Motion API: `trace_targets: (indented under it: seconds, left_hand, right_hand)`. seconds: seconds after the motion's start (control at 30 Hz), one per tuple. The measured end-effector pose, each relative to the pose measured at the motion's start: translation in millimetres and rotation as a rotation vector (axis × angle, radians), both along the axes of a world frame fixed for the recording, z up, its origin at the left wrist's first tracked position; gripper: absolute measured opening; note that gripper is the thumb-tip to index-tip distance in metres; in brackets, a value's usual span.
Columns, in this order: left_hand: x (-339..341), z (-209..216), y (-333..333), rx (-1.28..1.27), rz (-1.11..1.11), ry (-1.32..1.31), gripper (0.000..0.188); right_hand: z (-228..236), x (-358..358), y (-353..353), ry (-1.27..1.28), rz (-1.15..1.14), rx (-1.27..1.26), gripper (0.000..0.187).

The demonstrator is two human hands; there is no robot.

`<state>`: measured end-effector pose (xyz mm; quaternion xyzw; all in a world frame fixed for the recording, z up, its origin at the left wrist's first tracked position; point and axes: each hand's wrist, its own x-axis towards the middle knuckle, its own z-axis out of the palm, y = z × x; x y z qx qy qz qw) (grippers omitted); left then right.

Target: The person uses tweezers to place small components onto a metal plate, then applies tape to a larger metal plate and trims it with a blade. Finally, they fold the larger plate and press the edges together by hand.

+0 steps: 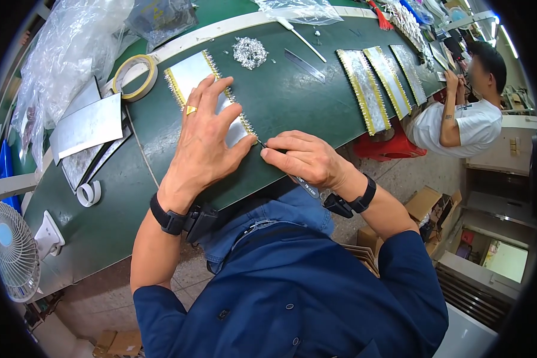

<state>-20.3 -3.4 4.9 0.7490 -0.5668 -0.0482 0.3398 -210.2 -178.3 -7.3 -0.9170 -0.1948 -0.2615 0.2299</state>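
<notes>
Head view: silvery panel (191,71), yellow-edged and spiky-sided.

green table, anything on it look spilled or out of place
The silvery scrap heap beyond the left hand looks somewhat spilled: it sits loose, in no container. The pale panels at the left overlap askew.

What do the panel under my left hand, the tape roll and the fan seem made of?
Panel: probably metal, smooth and silvery with a soft sheen, though coated plastic is possible.
Tape roll: likely paper masking tape, tan-yellow and fairly matte.
Fan: seemingly plastic, with smooth white grille ribs.
</notes>
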Motion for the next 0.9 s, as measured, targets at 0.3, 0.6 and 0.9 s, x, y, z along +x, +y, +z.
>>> trace_targets:
  seconds: [0.3, 0.6, 0.9]
  left_hand:
    - [-1, 4, -1, -0.012, -0.015, -0.010, 0.039]
    - [-4, 9, 0, -0.015, -0.002, -0.020, 0.034]
    - [2, 7, 1, -0.085, 0.045, -0.015, 0.030]
  right_hand:
    - [1, 0, -1, 0.001, -0.039, 0.096, 0.030]
    - [22, 25, -21, 0.272, -0.611, 0.932, 0.022]
    - [15, 86, -62, 0.295, -0.720, 0.851, 0.027]
